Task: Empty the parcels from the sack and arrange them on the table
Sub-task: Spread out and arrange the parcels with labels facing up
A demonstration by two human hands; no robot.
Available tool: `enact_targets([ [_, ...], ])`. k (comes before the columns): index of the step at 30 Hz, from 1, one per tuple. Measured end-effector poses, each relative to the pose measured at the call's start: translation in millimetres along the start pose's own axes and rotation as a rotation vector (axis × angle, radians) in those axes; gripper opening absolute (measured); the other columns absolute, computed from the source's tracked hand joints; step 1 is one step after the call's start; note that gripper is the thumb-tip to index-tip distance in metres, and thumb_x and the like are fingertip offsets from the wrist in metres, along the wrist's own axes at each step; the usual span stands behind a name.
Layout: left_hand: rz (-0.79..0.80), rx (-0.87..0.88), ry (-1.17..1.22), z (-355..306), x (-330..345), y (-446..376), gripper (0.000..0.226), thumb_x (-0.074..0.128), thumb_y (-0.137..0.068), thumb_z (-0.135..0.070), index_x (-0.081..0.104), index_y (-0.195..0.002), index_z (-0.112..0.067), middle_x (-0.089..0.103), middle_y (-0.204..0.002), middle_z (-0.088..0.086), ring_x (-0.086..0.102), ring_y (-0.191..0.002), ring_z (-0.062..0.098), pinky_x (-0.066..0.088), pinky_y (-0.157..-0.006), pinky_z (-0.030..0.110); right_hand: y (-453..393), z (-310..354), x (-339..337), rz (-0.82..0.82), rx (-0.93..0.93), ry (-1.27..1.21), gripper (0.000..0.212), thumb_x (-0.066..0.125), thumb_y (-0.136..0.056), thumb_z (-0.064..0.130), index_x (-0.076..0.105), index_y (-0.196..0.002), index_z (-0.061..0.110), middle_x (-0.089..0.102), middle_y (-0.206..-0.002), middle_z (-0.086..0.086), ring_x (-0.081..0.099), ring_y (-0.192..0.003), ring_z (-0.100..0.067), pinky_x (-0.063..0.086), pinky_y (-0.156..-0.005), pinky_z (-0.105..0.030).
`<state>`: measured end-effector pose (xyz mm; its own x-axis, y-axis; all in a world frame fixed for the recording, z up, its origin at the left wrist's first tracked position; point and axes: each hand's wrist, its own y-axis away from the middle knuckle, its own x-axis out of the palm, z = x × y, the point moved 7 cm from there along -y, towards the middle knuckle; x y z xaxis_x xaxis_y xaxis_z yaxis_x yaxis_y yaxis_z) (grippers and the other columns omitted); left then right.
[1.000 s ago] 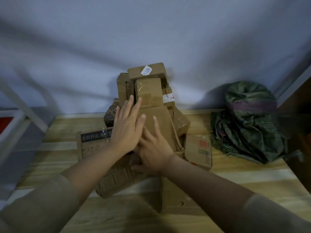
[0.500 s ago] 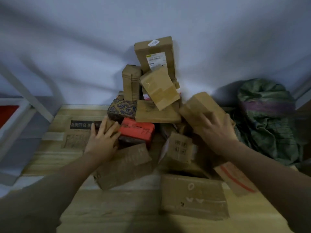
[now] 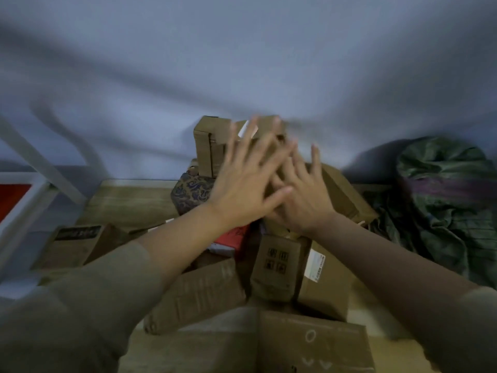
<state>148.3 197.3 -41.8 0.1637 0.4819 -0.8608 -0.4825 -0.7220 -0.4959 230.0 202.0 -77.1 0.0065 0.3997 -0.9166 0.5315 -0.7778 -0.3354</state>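
Parcels [image 3: 271, 267] are out, heaped at the counter's [image 3: 126, 203] middle.
Green sack [image 3: 446, 200] lies slumped at 3 o'clock. Left hand [image 3: 242, 195] and right hand [image 3: 304, 200] press the heap, fingers spread, gripping nothing. Tidying is left.

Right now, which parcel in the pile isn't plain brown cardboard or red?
The dark patterned parcel, left of the left hand; it has a blue ornamental print.
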Motion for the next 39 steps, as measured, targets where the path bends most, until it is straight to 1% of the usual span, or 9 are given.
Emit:
enact_targets([
  [7,0.454,0.078,-0.175,19.0,60.7,-81.8,0.067,0.02,-0.091,-0.071,0.037,-0.148,-0.04,0.004,-0.166,-0.005,-0.007,-0.151,0.037,0.005,-0.117,0.065,-41.7,31.8,35.4,0.47,-0.106,0.002,0.057,0.045,-0.101,0.037,0.026,-0.152,0.018,0.026,-0.157,-0.016,0.024,-0.143,-0.037,0.023,-0.115,-0.053],
  [10,0.555,0.083,-0.175,23.5,66.9,-90.6,0.069,0.018,-0.088,-0.073,0.05,-0.139,-0.039,0.03,-0.157,-0.003,0.019,-0.143,0.035,0.026,-0.108,0.064,-43.9,26.6,33.8,0.36,-0.176,0.261,0.076,0.043,-0.1,0.041,-0.005,-0.156,0.022,-0.001,-0.161,-0.017,0.005,-0.146,-0.046,0.015,-0.112,-0.067],
  [14,0.451,-0.219,-0.013,68.8,58.4,-72.3,0.076,0.015,-0.086,-0.076,0.064,-0.122,-0.03,0.039,-0.14,0.0,0.042,-0.12,0.032,0.043,-0.095,0.055,-32.8,-20.6,42.2,0.244,-0.192,0.274,0.08,0.055,-0.09,0.049,0.01,-0.154,0.03,0.004,-0.159,-0.019,0.016,-0.141,-0.049,0.026,-0.102,-0.073],
  [17,0.319,-0.253,-0.044,105.5,57.8,-20.7,0.027,0.066,-0.087,-0.035,0.068,-0.106,-0.015,0.042,-0.129,0.013,0.047,-0.112,0.039,0.054,-0.078,0.054,-19.3,-71.8,47.1,0.27,-0.013,0.303,0.081,0.062,-0.081,0.06,0.025,-0.147,0.032,0.015,-0.155,-0.021,0.029,-0.131,-0.048,0.036,-0.097,-0.066],
  [20,0.28,-0.344,-0.028,134.3,53.4,32.8,0.032,0.074,-0.072,0.005,0.068,-0.1,-0.01,0.046,-0.124,0.02,0.05,-0.106,0.044,0.056,-0.061,0.052,-4.1,-125.9,46.6,0.312,0.219,0.317,0.079,0.059,-0.079,0.066,0.032,-0.145,0.033,0.012,-0.157,-0.018,0.026,-0.137,-0.046,0.034,-0.101,-0.065],
  [26,0.196,-0.731,-0.086,187.6,34.7,101.7,0.034,0.071,-0.078,-0.012,0.057,-0.109,-0.011,0.032,-0.136,0.017,0.046,-0.118,0.042,0.055,-0.082,0.054,14.7,-127.1,51.4,0.208,0.211,0.25,0.063,0.046,-0.092,0.055,0.038,-0.147,0.026,0.01,-0.163,-0.015,0.004,-0.15,-0.041,0.009,-0.116,-0.066],
  [30,0.182,-1.095,-0.046,189.4,50.1,130.5,0.07,0.073,-0.076,-0.04,0.045,-0.135,-0.015,0.013,-0.157,0.023,0.01,-0.144,0.048,0.01,-0.116,0.066,-0.2,-26.9,55.6,0.19,-0.136,0.123,0.074,0.032,-0.093,0.065,0.013,-0.156,0.031,-0.001,-0.165,-0.011,-0.006,-0.151,-0.036,-0.005,-0.116,-0.065],
  [36,0.488,-0.421,0.09,75.3,121.5,100.2,0.099,0.048,-0.07,-0.071,0.023,-0.155,-0.029,-0.003,-0.166,0.008,-0.008,-0.151,0.037,-0.003,-0.118,0.062,-16.1,57.7,102.8,0.341,-0.35,0.136,0.081,0.041,-0.087,0.071,0.015,-0.155,0.034,0.001,-0.165,-0.01,-0.009,-0.149,-0.042,-0.003,-0.11,-0.073],
  [39,0.704,-0.393,0.168,59.7,154.5,97.0,0.11,0.048,-0.072,-0.081,-0.002,-0.156,-0.031,-0.01,-0.166,0.001,-0.012,-0.15,0.035,-0.002,-0.116,0.066,-20.2,51.1,119.8,0.417,-0.288,0.079,0.08,0.045,-0.089,0.065,0.009,-0.155,0.037,-0.002,-0.165,-0.009,-0.006,-0.149,-0.044,-0.001,-0.108,-0.075],
])
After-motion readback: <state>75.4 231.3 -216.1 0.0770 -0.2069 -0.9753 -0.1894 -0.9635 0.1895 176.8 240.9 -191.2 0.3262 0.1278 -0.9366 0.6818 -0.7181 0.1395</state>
